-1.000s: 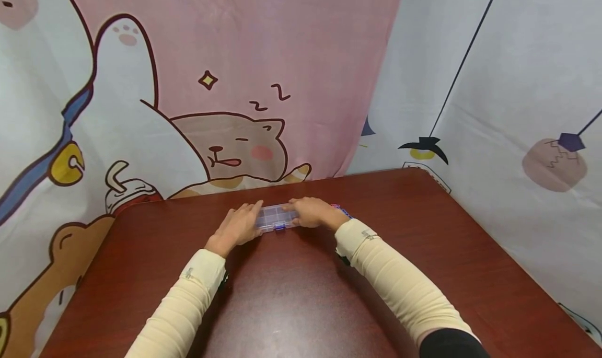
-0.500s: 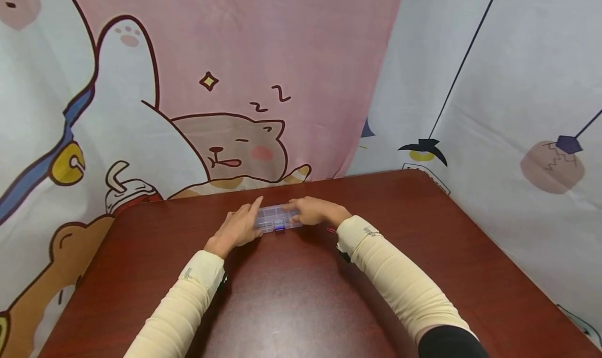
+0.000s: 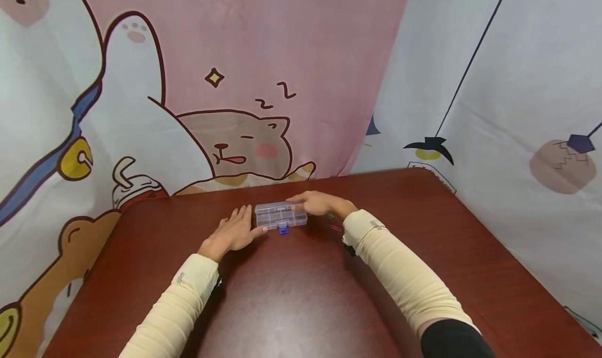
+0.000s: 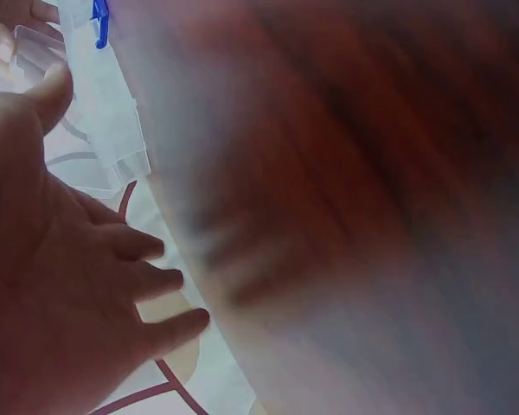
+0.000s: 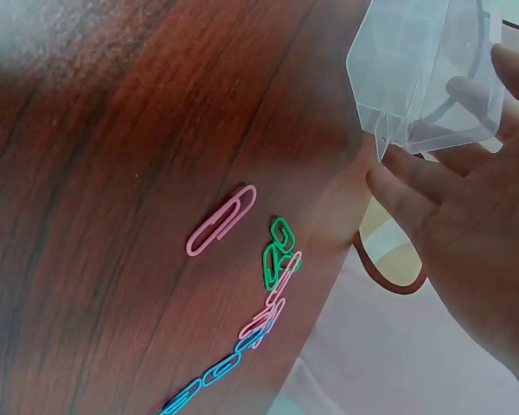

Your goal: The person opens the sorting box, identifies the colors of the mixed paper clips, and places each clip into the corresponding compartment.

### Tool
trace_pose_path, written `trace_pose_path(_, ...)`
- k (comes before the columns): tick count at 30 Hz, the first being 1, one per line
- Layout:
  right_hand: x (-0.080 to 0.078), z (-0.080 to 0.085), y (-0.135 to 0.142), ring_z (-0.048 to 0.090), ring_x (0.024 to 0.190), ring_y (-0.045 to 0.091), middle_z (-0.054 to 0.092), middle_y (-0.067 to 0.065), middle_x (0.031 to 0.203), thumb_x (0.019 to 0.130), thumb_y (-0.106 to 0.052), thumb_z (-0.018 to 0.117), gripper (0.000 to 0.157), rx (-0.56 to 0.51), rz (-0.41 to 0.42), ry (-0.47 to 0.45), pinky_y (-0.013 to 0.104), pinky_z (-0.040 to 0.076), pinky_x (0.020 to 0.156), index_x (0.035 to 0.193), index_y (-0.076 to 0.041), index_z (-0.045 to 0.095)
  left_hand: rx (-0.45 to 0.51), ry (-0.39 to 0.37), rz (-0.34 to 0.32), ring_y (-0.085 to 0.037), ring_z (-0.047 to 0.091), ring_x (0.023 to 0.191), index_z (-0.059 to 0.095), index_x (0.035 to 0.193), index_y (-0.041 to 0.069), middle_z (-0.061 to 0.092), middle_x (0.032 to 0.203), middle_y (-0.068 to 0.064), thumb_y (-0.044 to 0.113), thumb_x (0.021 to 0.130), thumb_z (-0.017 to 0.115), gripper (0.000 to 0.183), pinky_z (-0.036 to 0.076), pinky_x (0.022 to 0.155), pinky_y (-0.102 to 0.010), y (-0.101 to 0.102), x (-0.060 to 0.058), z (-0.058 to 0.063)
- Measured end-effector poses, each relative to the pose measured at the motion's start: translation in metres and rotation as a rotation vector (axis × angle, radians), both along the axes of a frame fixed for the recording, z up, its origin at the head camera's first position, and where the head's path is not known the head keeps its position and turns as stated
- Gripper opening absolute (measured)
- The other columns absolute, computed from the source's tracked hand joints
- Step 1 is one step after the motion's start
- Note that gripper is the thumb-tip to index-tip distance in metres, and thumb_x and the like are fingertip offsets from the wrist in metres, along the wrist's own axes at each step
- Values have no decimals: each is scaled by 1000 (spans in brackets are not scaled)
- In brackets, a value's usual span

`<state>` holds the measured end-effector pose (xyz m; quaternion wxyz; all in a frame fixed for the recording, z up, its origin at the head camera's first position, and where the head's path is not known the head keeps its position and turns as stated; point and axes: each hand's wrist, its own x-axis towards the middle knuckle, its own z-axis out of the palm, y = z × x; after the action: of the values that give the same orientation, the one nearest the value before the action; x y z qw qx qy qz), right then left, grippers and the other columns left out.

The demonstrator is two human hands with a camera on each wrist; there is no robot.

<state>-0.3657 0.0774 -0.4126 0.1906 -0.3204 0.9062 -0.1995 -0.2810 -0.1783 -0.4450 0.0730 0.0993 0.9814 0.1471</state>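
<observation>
The clear plastic box (image 3: 266,219) lies on the table (image 3: 291,290) near its far edge, blue latch (image 3: 284,230) toward the person and lid (image 3: 273,207) apparently raised; expect a light, stiff, smooth part, best held by the side walls, with the thin lid and hinge treated as fragile. The right hand (image 3: 320,203) reaches in from the right, thumb and fingers apparently pinching the lid's edge. The left hand (image 3: 230,233) lies spread beside the box's left end, thumb at its near edge.
</observation>
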Motion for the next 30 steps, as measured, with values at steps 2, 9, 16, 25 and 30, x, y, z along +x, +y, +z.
trace_pose_path(2, -2, 0, 0, 37, 140, 25, 44, 6, 150, 100, -37, 46, 49, -21, -19, -25, 47, 26, 115, 147, -21, 46, -27, -16, 4, -46, 18, 145, 16, 154, -2, 20, 158, -25, 59, 97, 44, 88, 20, 110, -66, 0, 0, 0)
trace_pose_path(9, -6, 0, -1, 51, 119, 20, 56, 3, 137, 101, -37, 47, 46, -95, -58, -80, 45, 36, 108, 144, -20, 51, -66, -55, 2, -47, 17, 144, 11, 157, 6, 20, 157, -28, 58, 99, 36, 81, 19, 110, -67, 3, -1, 1)
trace_pose_path(16, -9, 1, 0, 54, 117, 19, 60, 3, 132, 100, -40, 46, 46, -166, -91, -68, 43, 35, 109, 140, -20, 55, -79, -57, 21, -47, 18, 144, 8, 157, 7, 20, 157, -26, 57, 100, 36, 81, 19, 110, -66, 4, 0, 5)
trace_pose_path(25, -15, -1, 0, 44, 134, 25, 50, 4, 146, 99, -51, 43, 54, -210, -188, 43, 47, 32, 112, 144, -22, 50, -86, -52, 7, -47, 18, 144, 9, 157, 10, 18, 158, -25, 57, 99, 38, 80, 17, 111, -66, 10, 4, 12)
trace_pose_path(30, -16, 0, -3, 38, 140, 27, 44, 5, 151, 103, -46, 39, 52, -247, -198, 81, 48, 29, 113, 148, -20, 44, -117, -23, -16, -46, 20, 144, 15, 157, 14, 20, 158, -24, 55, 101, 37, 73, 20, 109, -67, 10, 3, 11)
